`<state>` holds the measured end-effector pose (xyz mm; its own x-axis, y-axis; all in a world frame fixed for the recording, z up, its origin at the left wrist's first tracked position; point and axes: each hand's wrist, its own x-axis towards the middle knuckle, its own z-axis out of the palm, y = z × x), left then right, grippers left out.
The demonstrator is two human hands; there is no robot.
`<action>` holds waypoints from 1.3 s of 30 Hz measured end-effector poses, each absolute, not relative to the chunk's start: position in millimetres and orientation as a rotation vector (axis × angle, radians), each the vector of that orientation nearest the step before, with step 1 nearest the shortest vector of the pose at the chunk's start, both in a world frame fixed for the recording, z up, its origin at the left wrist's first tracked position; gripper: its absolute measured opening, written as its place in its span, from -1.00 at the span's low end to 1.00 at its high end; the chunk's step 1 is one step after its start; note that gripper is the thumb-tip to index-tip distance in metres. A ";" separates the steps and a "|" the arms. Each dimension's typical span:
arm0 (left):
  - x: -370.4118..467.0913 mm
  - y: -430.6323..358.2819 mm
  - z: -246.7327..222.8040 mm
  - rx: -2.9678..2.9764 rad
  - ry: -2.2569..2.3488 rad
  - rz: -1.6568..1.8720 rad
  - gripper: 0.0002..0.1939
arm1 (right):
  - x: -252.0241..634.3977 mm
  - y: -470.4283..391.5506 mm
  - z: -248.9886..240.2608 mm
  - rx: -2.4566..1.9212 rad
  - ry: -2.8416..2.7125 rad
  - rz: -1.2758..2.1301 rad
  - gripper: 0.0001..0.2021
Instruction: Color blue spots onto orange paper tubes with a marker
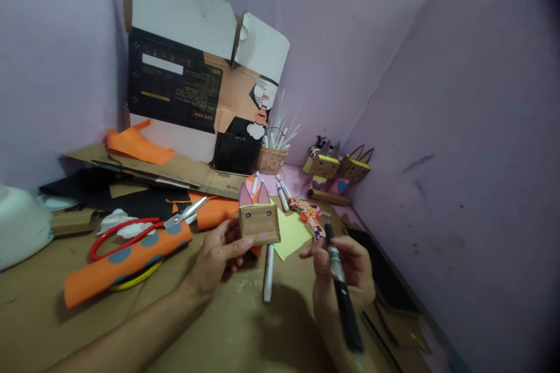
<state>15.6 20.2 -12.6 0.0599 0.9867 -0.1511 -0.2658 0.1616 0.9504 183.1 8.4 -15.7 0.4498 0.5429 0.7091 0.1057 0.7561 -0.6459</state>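
Note:
Between the thumb and fingers of my left hand point(221, 249) is a small cardboard animal head point(259, 225), with two pointed pink ears, drawn eyes and pink marks on its front. My right hand point(343, 271) grips a black pen point(343, 294), its tip pointing away from me and apart from the head. Just below the head a white marker point(268, 274) lies on the cardboard-covered table. Behind it is a yellow-green paper sheet point(291, 234), and a colourful patterned piece point(310, 215) lies at the sheet's far right side.
Red-handled scissors point(126, 233) lie by an orange tube with grey-blue dots point(126, 262) on the left. A flattened box point(175, 81) leans on the wall. A basket of markers point(272, 158) and finished-looking cardboard figures point(326, 168) stand at the back.

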 end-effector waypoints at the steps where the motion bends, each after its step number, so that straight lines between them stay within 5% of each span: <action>1: 15.5 20.4 -12.7 0.905 1.050 1.187 -0.45 | 184.8 6.8 -15.0 -0.695 -1.123 0.337 -0.84; 7: 15.7 19.9 -11.7 0.891 1.036 1.180 -0.44 | 185.3 -9.3 -17.5 -0.841 -1.247 0.519 -0.79; 20: 16.3 21.0 -11.7 0.904 1.026 1.186 -0.44 | 173.6 -9.8 -2.9 -1.077 -1.456 0.290 -0.97; 27: 16.9 20.3 -12.4 0.919 0.979 1.205 -0.47 | 171.2 -13.4 -0.8 -1.145 -1.482 0.221 -0.77; 39: 16.5 20.8 -13.1 0.919 0.977 1.207 -0.48 | 164.1 -12.1 -3.5 -1.154 -1.519 0.198 -0.79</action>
